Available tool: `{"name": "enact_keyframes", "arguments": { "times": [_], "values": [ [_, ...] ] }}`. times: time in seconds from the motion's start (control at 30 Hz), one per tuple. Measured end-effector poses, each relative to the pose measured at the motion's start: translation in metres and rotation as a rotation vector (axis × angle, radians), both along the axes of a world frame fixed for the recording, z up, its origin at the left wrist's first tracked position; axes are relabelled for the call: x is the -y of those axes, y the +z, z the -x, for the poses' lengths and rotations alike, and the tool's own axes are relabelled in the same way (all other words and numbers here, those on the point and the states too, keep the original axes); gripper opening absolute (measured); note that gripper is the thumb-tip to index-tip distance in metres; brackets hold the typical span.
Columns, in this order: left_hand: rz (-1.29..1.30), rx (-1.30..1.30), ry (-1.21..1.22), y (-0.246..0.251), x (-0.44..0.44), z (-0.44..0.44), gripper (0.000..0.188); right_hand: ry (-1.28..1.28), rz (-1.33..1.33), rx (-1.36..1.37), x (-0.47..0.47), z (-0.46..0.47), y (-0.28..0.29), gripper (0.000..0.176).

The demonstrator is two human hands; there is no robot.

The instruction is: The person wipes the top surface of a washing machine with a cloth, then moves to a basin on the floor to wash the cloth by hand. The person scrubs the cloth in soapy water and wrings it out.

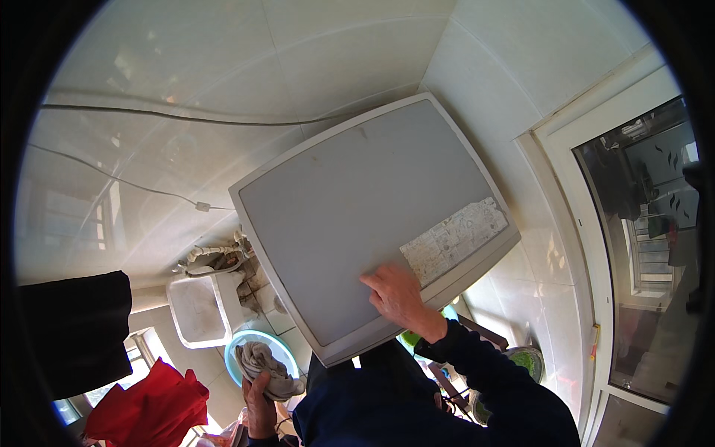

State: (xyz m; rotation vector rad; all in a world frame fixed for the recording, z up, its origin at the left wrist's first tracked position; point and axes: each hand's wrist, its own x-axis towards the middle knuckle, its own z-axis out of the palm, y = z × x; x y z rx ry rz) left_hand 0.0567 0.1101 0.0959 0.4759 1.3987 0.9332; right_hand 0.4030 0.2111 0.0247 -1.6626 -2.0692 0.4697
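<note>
My left hand (260, 405) grips a bunched grey cloth (261, 366), held low at the left of my body. My right hand (399, 296) touches the grey top panel (346, 218) of a large boxy appliance, palm down. Its index finger points left over the panel, with the thumb apart from it and nothing seen held. Just beyond that hand lies a worn, patchy whitish label (455, 237) along the panel's near right edge; it bears faint printing. A few small brownish marks show on the panel's far side. A pale frame (279, 296) runs around the panel.
Left of the appliance are a white utility sink (198, 310) with pipes and a light-blue basin (234, 341) beneath the cloth. Red fabric (151, 405) and black fabric (75, 332) hang at left. Cables (201, 118) cross the tiled wall. A glazed door (637, 251) stands at right; bowls with green contents (524, 360) sit below.
</note>
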Motion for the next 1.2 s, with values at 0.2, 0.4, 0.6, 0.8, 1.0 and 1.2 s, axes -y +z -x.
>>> {"name": "enact_keyframes", "arguments": {
  "times": [0.2,0.4,0.6,0.8,1.0,1.2],
  "values": [
    [0.017,-0.009,-0.032,0.001,-0.002,0.005,0.064,-0.090,-0.008,-0.037,0.009,0.010,-0.004,0.034],
    [0.005,0.005,0.046,0.006,-0.002,0.003,0.057,-0.096,0.018,-0.027,0.015,0.012,-0.005,0.044],
    [0.007,0.013,0.023,0.001,-0.001,0.010,0.057,-0.091,0.028,0.039,0.019,0.015,-0.005,0.047],
    [0.004,0.016,0.000,-0.001,-0.001,0.014,0.056,-0.105,0.006,0.010,0.020,0.021,-0.006,0.041],
    [0.011,-0.001,-0.062,0.006,-0.003,0.015,0.059,-0.165,0.003,-0.004,0.022,0.025,-0.006,0.040],
    [0.009,0.033,-0.001,0.000,-0.003,0.018,0.053,-0.210,-0.047,-0.027,0.011,0.026,-0.004,0.035]
  ]
}}
